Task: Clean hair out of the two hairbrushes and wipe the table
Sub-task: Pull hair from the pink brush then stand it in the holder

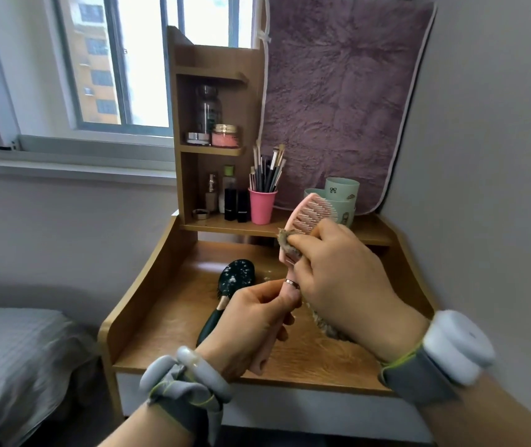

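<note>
The hairbrush [309, 214] in your grip is pale pink with white pins, with a grey-brown clump [285, 237] against it. On the table [167, 317] of warm brown wood grain lies a dark green paddle brush [236, 277] speckled white. At the far side: a bright pink cup [261, 206], mint green cups [341, 188] and a mauve towel [338, 91]. On the left, the bed [9, 350] is grey-striped.

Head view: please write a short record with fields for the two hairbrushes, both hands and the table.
pink hairbrush: held upright above the wooden table, bristles facing the right hand
left hand: grips the pink handle
right hand: pinches a grey-brown wad against the bristles; hair or cloth, cannot tell
dark hairbrush: lies on the table, white flecks on its bristle face, no hand on it
table surface: a few pale flecks beside the dark hairbrush
</note>
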Available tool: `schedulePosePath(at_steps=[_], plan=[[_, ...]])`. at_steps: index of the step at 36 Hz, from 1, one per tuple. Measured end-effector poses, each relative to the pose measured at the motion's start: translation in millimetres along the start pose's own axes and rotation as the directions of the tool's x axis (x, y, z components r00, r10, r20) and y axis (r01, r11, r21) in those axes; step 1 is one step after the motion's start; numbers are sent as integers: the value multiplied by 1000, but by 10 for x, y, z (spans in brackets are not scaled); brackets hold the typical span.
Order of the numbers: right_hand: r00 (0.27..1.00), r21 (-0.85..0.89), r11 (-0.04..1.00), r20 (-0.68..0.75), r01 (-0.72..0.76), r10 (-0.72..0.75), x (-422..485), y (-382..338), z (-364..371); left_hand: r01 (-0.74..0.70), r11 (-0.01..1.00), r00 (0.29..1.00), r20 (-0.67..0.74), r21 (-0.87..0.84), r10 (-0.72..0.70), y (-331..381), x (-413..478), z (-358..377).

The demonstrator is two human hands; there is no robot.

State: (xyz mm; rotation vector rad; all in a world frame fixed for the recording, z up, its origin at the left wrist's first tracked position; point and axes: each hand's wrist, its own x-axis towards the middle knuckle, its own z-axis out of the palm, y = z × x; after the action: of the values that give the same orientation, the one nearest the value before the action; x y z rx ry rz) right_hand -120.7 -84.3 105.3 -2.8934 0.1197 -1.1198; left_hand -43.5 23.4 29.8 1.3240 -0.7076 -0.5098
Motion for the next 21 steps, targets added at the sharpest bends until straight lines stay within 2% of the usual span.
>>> schedulePosePath(at_steps=[3,10,12,15,16,17,19,20,21], plan=[[999,-49,999,44,16,-14,-6,-40,66,-47,993,997,-48,104,52,-22,5,22],[984,-118,983,125,140,-125,-239,-87,196,-43,989,994,-97,141,57,-7,45,-34],[988,-50,995,130,89,-82,-218,-10,149,-9,995,997,-73,104,17,-8,41,-29],[998,248,968,65,-40,25,-95,54,-15,15,999,996,-88,44,-11,-19,46,-27],[995,394,914,51,-100,87,-59,68,-64,24,999,995,-100,38,-20,-26,51,-28],[984,551,816,70,-175,163,-29,86,-104,33,999,994,-106,39,-29,-36,56,-22],[937,806,494,208,-327,282,31,113,-157,43,998,994,-97,46,-39,-44,58,-3],[900,849,337,307,-406,310,55,138,-166,44,998,995,-93,44,-40,-45,56,12],[859,849,227,399,-478,321,72,164,-170,43,998,995,-94,43,-38,-43,54,25]])
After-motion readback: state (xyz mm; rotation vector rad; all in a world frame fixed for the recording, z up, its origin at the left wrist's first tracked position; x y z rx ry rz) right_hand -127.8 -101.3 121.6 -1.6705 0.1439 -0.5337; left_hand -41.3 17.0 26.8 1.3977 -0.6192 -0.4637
